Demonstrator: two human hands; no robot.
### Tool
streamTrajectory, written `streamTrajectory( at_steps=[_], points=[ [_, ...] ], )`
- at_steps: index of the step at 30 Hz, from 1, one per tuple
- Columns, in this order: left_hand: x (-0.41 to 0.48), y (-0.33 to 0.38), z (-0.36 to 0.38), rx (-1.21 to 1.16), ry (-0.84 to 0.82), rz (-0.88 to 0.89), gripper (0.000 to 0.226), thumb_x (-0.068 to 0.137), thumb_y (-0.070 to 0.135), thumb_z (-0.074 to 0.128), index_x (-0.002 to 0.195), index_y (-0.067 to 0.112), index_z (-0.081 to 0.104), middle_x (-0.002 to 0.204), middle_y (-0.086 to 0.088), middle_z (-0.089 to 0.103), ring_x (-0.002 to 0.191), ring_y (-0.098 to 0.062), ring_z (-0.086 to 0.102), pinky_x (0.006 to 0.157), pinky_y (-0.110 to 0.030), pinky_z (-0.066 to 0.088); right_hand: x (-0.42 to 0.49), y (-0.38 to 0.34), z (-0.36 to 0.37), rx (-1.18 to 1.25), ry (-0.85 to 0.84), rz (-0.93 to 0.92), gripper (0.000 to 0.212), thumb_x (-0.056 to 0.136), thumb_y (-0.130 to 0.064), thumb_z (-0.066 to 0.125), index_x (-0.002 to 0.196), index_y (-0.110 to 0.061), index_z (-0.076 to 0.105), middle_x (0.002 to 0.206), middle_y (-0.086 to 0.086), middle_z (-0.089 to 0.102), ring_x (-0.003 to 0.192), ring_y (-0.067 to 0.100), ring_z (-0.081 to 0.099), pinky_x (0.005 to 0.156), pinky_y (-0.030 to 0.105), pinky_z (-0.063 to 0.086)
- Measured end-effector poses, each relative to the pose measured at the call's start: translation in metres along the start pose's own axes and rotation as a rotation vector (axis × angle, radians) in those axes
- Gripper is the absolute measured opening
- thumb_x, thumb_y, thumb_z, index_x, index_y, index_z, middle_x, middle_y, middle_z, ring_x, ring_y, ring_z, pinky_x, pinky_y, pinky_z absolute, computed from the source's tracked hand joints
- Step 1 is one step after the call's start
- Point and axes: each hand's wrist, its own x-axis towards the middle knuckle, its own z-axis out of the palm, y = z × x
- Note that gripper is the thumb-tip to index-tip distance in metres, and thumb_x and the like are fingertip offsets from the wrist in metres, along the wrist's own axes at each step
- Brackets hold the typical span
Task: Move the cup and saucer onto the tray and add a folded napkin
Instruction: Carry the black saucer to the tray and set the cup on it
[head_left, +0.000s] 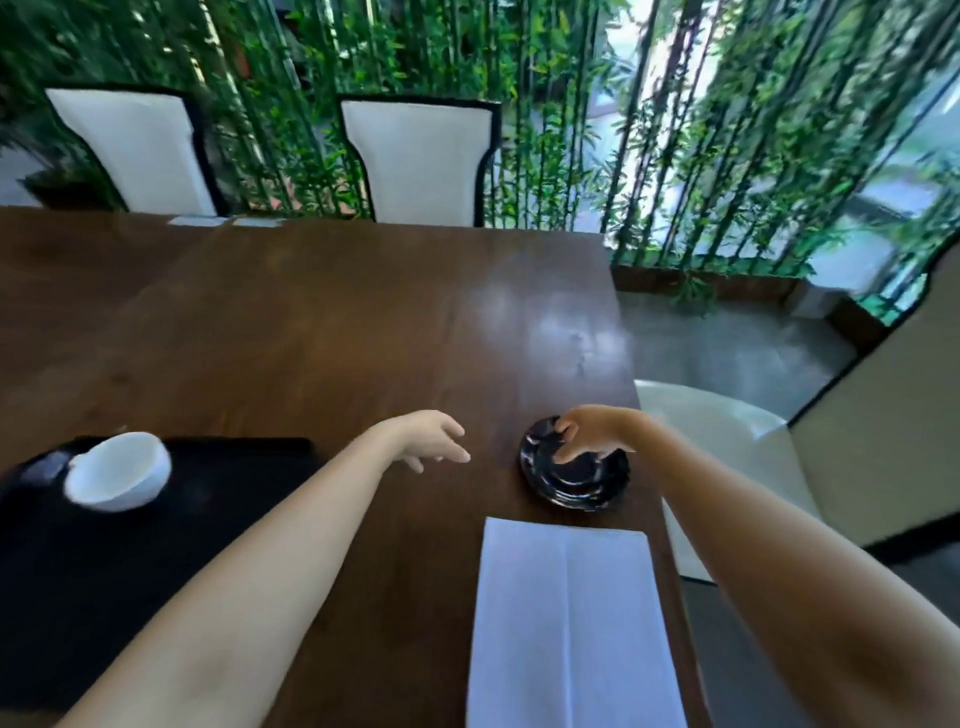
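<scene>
Right hand (582, 434) pinches the glossy saucer (574, 470) at its far rim; left hand (434, 439) spread, empty. Slippery glaze could slide free.

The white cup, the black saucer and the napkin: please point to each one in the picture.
white cup (117, 470): head view, on its outer wall.
black saucer (574, 480): head view, on its centre well.
napkin (566, 623): head view, on its middle fold.

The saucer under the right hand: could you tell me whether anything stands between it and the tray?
Only the left hand, hovering open above the table between the saucer and the tray. The cup already sits on the tray's far left.
</scene>
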Motion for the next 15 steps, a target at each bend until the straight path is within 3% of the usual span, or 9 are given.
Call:
streamTrajectory(
  at_steps=[6, 10, 15],
  points=[
    [0.040, 0.040, 0.039, -0.052, -0.042, -0.008, 0.066, 0.083, 0.023, 0.067, 0.140, 0.018, 0.034, 0.128, -0.009, 0.054, 0.102, -0.020, 0.056, 0.074, -0.035, 0.058, -0.002, 0.063, 0.002, -0.046, 0.174, 0.076, 0.062, 0.077, -0.031, 0.072, 0.127, -0.007, 0.046, 0.130, 0.013, 0.052, 0.115, 0.030, 0.050, 0.088, 0.034, 0.041],
    [0.059, 0.049, 0.061, -0.104, -0.031, -0.041, 0.070, 0.083, 0.019, 0.067, 0.142, 0.015, 0.029, 0.130, -0.012, 0.051, 0.100, -0.023, 0.056, 0.074, -0.038, 0.059, 0.002, 0.091, 0.016, 0.104, 0.217, 0.115, 0.077, 0.076, -0.023, 0.074, 0.137, -0.006, 0.032, 0.139, 0.016, 0.043, 0.124, 0.033, 0.044, 0.102, 0.043, 0.041],
    [0.073, 0.049, 0.080, -0.192, 0.041, -0.075, 0.076, 0.083, 0.016, 0.067, 0.144, 0.016, 0.022, 0.133, -0.014, 0.048, 0.101, -0.025, 0.058, 0.074, -0.039, 0.059, 0.013, 0.103, 0.034, 0.214, 0.270, 0.123, 0.087, 0.074, -0.024, 0.076, 0.143, -0.009, 0.025, 0.143, 0.016, 0.039, 0.127, 0.033, 0.043, 0.101, 0.041, 0.042]
  ],
)
